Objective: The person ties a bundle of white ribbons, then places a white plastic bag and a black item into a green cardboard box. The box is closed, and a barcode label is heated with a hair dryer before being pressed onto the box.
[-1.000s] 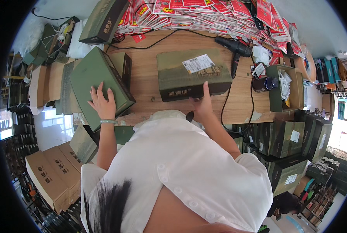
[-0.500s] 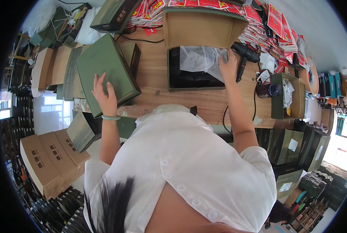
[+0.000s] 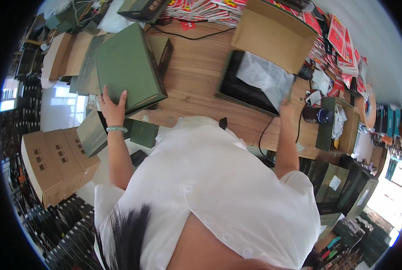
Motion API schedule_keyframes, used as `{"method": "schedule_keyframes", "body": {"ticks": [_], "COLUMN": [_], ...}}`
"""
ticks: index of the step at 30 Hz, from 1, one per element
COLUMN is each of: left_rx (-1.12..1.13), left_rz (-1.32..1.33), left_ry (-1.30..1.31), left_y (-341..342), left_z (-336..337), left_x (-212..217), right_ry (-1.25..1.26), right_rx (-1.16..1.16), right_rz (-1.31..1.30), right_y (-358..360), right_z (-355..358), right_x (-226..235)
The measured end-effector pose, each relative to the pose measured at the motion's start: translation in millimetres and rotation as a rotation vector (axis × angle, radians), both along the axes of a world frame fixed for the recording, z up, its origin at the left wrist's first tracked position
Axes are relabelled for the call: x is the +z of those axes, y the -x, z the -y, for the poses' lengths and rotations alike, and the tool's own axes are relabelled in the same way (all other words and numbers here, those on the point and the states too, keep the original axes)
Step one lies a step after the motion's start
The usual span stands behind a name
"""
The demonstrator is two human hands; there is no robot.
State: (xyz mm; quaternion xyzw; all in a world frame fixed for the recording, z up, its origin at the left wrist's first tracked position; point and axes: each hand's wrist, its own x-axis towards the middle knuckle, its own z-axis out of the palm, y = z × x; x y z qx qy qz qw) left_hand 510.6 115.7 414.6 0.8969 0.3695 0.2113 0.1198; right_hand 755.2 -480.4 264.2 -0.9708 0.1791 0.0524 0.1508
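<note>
My left hand [image 3: 112,109], a pale green bangle on its wrist, lies with fingers spread on the near edge of a flat dark green box [image 3: 129,67] at the left of the wooden table [image 3: 196,67]. My right hand [image 3: 285,109] reaches up to the right edge of an open green box [image 3: 237,92] with a black inside. Its fingertips are at the lower corner of a white wrapping sheet [image 3: 264,77] lying in that box. Whether they pinch the sheet is not clear. The box's brown cardboard lid [image 3: 273,33] stands raised behind it.
Red printed leaflets [image 3: 340,40] are stacked along the table's far and right side. A black power tool [image 3: 305,72] and cable [image 3: 264,130] lie right of the open box. Brown cartons [image 3: 43,162] stand at lower left, and green boxes [image 3: 336,180] are stacked at right.
The closed green box in the middle has been opened, its lid raised. My right hand went from its front edge onto the white sheet, then to the box's right edge. My left hand stayed on the flat green box.
</note>
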Motion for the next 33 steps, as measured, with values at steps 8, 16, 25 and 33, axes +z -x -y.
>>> {"method": "schedule_keyframes", "body": {"ticks": [8, 16, 25, 33], "left_rx": [0.058, -0.007, -0.676, -0.34], "left_rz": [0.109, 0.103, 0.168, 0.162], "left_ry": [0.163, 0.116, 0.626, 0.125], "left_y": [0.5, -20.2, -64.9, -63.0], "left_z": [-12.6, 26.1, 111.7, 22.9], "left_x": [5.6, 12.3, -24.8, -63.8], "right_ry": [0.096, -0.875, -0.931, -0.659], "right_rx": [-0.137, 0.585, 0.396, 0.456], "right_rz": [0.102, 0.237, -0.118, -0.074], "right_y": [2.7, 71.3, 111.6, 111.5], "right_z": [54.3, -202.7, -245.0, -251.2], "right_x": [10.6, 121.4, 75.2, 50.5]}}
